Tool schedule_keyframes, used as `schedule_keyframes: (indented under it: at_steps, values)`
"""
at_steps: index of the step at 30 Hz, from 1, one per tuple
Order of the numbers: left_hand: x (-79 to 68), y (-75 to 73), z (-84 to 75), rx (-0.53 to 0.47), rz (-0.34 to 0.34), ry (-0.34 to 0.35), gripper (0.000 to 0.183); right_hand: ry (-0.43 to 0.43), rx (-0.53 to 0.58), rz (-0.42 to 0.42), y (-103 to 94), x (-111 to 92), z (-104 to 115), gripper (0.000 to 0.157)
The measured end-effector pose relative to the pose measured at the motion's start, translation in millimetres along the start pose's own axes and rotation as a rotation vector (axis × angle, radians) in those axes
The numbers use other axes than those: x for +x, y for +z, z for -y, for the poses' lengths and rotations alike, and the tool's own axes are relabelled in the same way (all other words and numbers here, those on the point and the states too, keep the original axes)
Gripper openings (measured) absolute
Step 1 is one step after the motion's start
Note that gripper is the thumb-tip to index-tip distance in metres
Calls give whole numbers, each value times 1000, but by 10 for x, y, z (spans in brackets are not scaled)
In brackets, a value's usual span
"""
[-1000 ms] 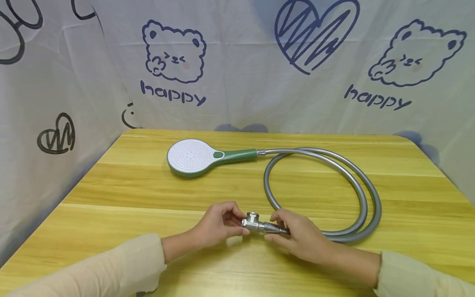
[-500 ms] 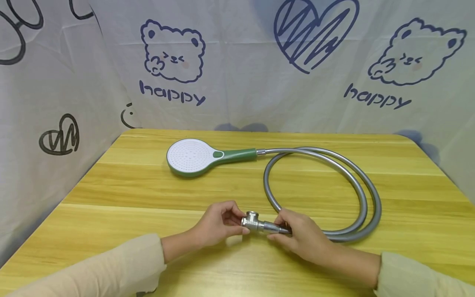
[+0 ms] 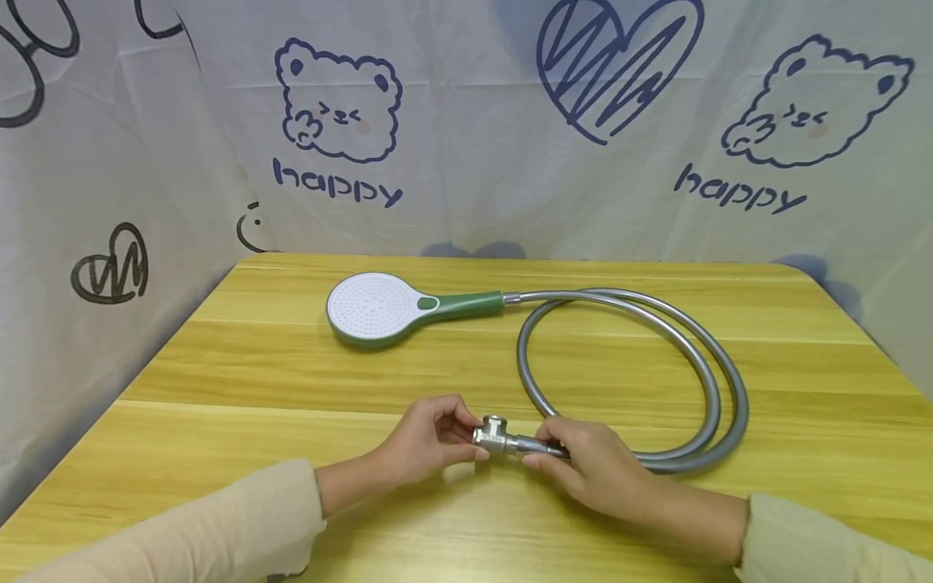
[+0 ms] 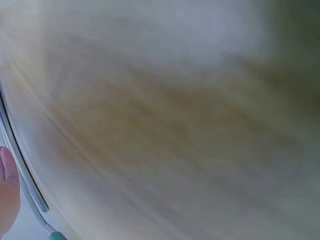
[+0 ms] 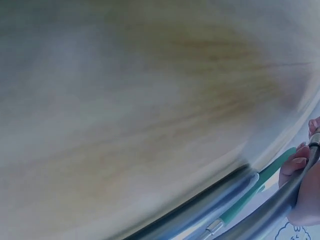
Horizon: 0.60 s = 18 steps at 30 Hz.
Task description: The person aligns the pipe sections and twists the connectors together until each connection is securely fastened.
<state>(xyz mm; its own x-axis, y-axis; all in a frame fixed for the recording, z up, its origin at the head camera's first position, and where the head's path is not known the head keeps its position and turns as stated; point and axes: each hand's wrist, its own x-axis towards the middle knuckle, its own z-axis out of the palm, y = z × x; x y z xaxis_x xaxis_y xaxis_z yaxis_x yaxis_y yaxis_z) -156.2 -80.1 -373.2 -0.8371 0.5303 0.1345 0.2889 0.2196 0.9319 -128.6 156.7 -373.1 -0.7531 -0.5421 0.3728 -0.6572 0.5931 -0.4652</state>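
In the head view a small chrome tee fitting (image 3: 492, 435) is near the front middle of the table, one port facing away from me. My left hand (image 3: 419, 444) pinches its left end between thumb and fingers. Joined to its right side is the tapered metal end (image 3: 532, 446) of a grey shower hose (image 3: 738, 397), and my right hand (image 3: 601, 470) holds this end with thumb and curled fingers. Only part of the left hand (image 4: 9, 192) shows in the left wrist view. The right wrist view has fingers (image 5: 294, 164) round the hose at its right edge.
Behind the hands lies a green and white handheld shower head (image 3: 370, 308), its handle connected to the hose's other end. The hose coils in a wide loop on the right of the wooden table (image 3: 255, 348). A white printed cloth (image 3: 474, 178) hangs behind.
The right thumb and fingers shift slightly along and around the metal hose end, away from the fitting and then a little back. The left hand and the tee fitting stay nearly still.
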Motion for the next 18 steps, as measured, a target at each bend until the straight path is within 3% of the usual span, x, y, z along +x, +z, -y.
schedule_keyframes:
  at_steps: [10,18]
  values:
    - [-6,2,17,7,12,9,22,88,10,138,-41,45,52,20]
    - [-9,-5,19,29,13,15,23,141,79,179,-47,56,56,24]
